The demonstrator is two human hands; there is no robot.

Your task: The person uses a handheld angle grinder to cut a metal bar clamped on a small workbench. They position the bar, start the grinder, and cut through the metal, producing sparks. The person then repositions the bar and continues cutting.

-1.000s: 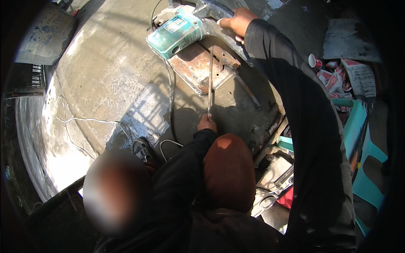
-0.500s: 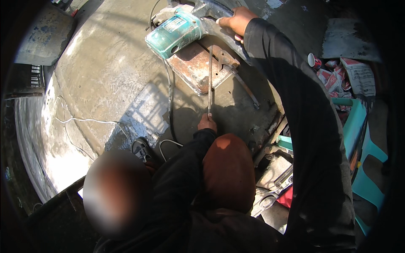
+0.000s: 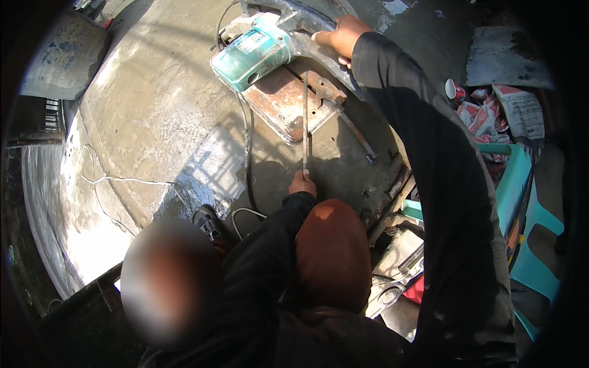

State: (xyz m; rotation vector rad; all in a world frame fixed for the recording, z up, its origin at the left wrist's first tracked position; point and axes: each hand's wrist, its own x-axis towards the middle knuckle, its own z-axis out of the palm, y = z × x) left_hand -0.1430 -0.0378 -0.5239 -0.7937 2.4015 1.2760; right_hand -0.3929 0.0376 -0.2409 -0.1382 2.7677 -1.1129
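My right hand [image 3: 345,43] grips the grey handle arm of a chop saw with a teal motor [image 3: 251,55], over a rusty metal base [image 3: 275,107]. The blade is hard to make out under the guard. My left hand [image 3: 302,183] holds the near end of a thin metal bar [image 3: 305,135], whose far end lies on that base. A rusty rod [image 3: 359,135] sticks out from the base's right side. A dark cable [image 3: 249,153] runs from under the motor toward me.
Concrete floor [image 3: 135,98] surrounds the saw, with a white wire [image 3: 141,181] at left. My knee [image 3: 331,245] is below my left hand. Crumpled bags [image 3: 515,113], a paper cup [image 3: 454,91] and a teal plastic chair [image 3: 534,245] are at right. A blurred patch hides the lower left.
The saw's motor and my right hand have shifted very slightly left, and the whole view a little. Both hands keep the same grips.
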